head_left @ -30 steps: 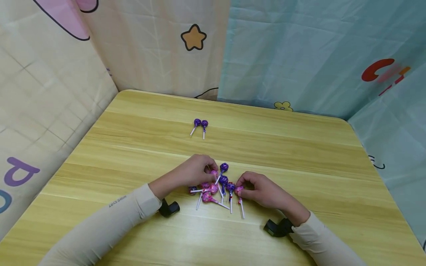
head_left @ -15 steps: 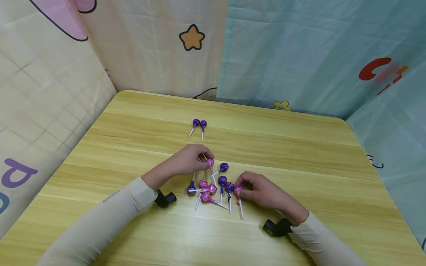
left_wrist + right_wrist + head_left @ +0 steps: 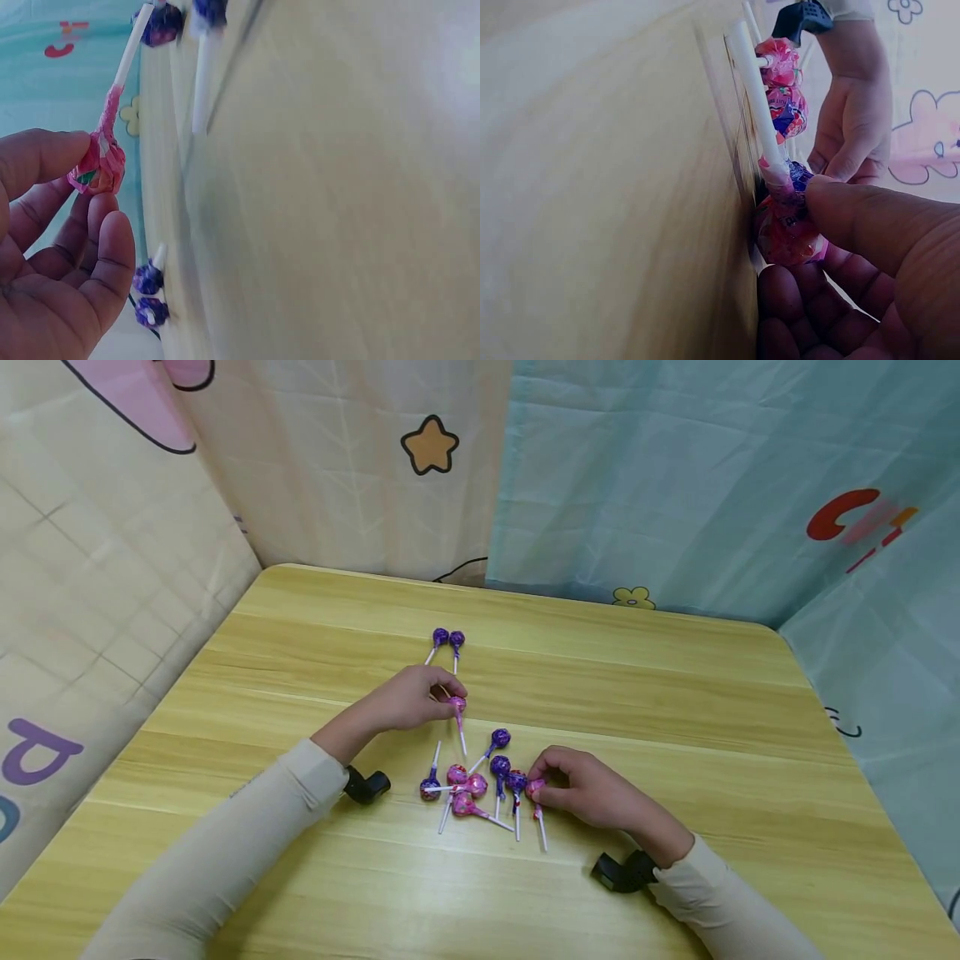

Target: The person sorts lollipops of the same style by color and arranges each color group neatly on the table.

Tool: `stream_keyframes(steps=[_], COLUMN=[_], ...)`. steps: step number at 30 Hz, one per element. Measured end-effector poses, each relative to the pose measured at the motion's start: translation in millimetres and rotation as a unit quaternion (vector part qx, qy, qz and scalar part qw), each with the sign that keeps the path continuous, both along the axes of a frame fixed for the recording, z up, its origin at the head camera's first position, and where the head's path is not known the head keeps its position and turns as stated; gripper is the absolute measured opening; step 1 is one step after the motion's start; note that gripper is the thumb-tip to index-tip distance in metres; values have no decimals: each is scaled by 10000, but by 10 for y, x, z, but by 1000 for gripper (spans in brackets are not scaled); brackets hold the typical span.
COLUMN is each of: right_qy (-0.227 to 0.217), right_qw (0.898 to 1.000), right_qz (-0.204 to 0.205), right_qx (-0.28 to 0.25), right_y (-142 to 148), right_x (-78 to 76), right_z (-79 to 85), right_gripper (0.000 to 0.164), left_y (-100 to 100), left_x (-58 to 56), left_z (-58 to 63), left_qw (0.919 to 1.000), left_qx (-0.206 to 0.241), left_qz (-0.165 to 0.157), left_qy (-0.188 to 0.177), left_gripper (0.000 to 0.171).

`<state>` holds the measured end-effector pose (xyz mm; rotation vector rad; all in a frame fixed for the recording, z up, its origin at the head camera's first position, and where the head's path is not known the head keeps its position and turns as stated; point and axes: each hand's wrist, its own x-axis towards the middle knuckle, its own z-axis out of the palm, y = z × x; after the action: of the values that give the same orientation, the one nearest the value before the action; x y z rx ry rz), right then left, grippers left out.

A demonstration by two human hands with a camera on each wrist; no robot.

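In the head view my left hand [image 3: 416,697] is above the middle of the table, pinching a pink-wrapped lollipop [image 3: 101,169] by its candy end. The stick points up in the left wrist view, and the candy is between thumb and fingertips. My right hand [image 3: 592,789] grips another pink lollipop [image 3: 787,232] at the right side of a loose group, its stick towards the person. That candy end is low, by the tabletop. Between the hands lie several pink lollipops [image 3: 463,805] and several purple lollipops [image 3: 500,767], some with crossing sticks.
Farther back, two purple lollipops [image 3: 440,637] lie side by side on the wooden table [image 3: 675,693]. Printed curtains [image 3: 637,468] stand along the table's back and sides. A black wrist camera [image 3: 367,787] is on the left wrist, another [image 3: 624,872] on the right.
My left hand has carried its pink lollipop out of the group, away from the person and leftwards, towards the two purple ones. My right hand stays about where it was, holding its lollipop.
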<state>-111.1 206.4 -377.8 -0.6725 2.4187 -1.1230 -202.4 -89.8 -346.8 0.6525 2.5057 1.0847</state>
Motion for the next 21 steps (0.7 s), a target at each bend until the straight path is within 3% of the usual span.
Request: stream_keyframes(steps=[12,21], right_qy=[136,31], right_qw=[9999,10000], right_qz=[38,25], right_qx=[-9,-48], right_y=[6,5], right_x=[-11,-6], right_z=[7,7], right_gripper=[6,5], left_y=[-260,-367], left_x=[-210,-352], left_z=[-16,-99], left_qw=[9994,9986], left_qx=[-119,-283], left_qz=[303,413], left_qy=[-119,-186], left_gripper=[21,21])
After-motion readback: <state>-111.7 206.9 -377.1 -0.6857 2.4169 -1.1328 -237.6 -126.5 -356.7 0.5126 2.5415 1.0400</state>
